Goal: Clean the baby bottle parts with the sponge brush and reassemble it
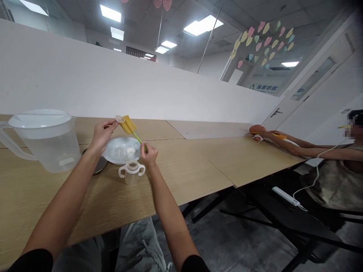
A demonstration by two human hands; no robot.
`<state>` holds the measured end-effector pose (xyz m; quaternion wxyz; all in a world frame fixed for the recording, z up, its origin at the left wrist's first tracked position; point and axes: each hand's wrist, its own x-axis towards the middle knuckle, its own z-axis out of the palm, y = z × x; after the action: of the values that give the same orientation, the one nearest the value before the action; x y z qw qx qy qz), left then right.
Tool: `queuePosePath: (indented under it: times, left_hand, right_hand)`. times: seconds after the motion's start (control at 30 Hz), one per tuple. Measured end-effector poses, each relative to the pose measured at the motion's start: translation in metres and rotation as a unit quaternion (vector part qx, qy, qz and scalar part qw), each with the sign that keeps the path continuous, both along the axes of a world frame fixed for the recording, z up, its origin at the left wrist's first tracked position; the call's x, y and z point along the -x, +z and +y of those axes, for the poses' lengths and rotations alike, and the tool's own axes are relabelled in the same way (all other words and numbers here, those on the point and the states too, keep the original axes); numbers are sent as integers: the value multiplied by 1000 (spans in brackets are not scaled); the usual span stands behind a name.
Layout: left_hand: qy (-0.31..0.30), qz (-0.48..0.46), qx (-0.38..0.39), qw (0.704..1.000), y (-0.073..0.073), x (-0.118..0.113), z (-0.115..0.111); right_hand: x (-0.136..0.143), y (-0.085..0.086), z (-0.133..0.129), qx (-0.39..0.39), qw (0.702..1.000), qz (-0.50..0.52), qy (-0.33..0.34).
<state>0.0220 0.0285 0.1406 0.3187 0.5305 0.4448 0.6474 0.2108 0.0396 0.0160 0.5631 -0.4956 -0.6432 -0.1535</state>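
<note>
The left hand (103,135), raised, pinches a small translucent disc (119,119); whether it touches the yellow sponge brush (129,125) is unclear. The right hand (149,154), fisted, hides the end of the brush's green handle. From the sponge, a two-handled bottle (132,176) stands at six o'clock. The left forearm (75,185) partly covers a dark round item (100,165).

Black sleeves (35,260), cut short, are worn with loose, creased trousers (137,245) in pale grey-green.

L hand (102,134) was raised approx. in front, set in a pinch; R hand (149,155) sat a bit lower, curled in a firm grip. Both bare forearms (70,183) reached fwd, angled in twd each other.
</note>
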Motion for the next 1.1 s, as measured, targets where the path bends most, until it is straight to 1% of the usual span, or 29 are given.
queuePosePath:
  times: [0.1,0.17,0.2,0.27,0.33,0.37,0.4,0.43,0.5,0.57,0.63,0.77,0.83,0.9,0.97,1.03,1.1]
  left_hand:
    - [-45,-15,-1,999,-1,0,3]
    - [-47,-27,-2,999,-2,0,6]
    - [-31,-30,-9,999,-3,1,7]
    - [32,-13,-41,999,-4,5,10]
    - [104,32,-77,991,-5,11,13]
    - [127,56,-87,986,-5,15,13]
    - [139,77,-91,983,-5,18,14]
    - [138,93,-89,982,-4,20,13]
    - [111,111,-79,984,-2,22,12]
    - [85,121,-71,986,0,20,10]
    - [80,136,-64,985,1,17,7]
    - [106,183,-51,976,0,14,5]
    - [120,200,-50,971,-1,15,6]
    - [128,216,-56,966,-1,16,5]
    - [136,231,-70,961,1,16,4]
    - [145,238,-85,957,2,15,1]
    - [151,237,-99,954,4,15,-1]
  right_hand:
    - [-1,-4,2,-82,996,-36,-9]
    - [-2,-5,3,-109,992,-54,-12]
    - [-3,-5,2,-116,991,-62,-12]
    - [-2,-5,0,-125,990,-71,-5]
    - [0,-4,-2,-134,989,-67,-1]
    - [1,-3,-3,-137,989,-62,0]
    - [2,-3,-3,-138,989,-59,0]
    - [3,-2,-4,-135,989,-59,-1]
    - [5,-2,-3,-120,990,-73,-13]
    - [6,-3,-1,-95,991,-88,-40]
    - [7,-4,2,-72,991,-89,-68]
    - [5,-4,4,-57,991,-37,-111]
    - [4,-2,3,-66,991,-18,-114]
    - [3,-2,2,-75,992,-40,-94]
    - [4,-3,3,-68,991,-78,-84]
    - [6,-5,4,-44,989,-106,-98]
    - [8,-7,6,-24,987,-109,-118]
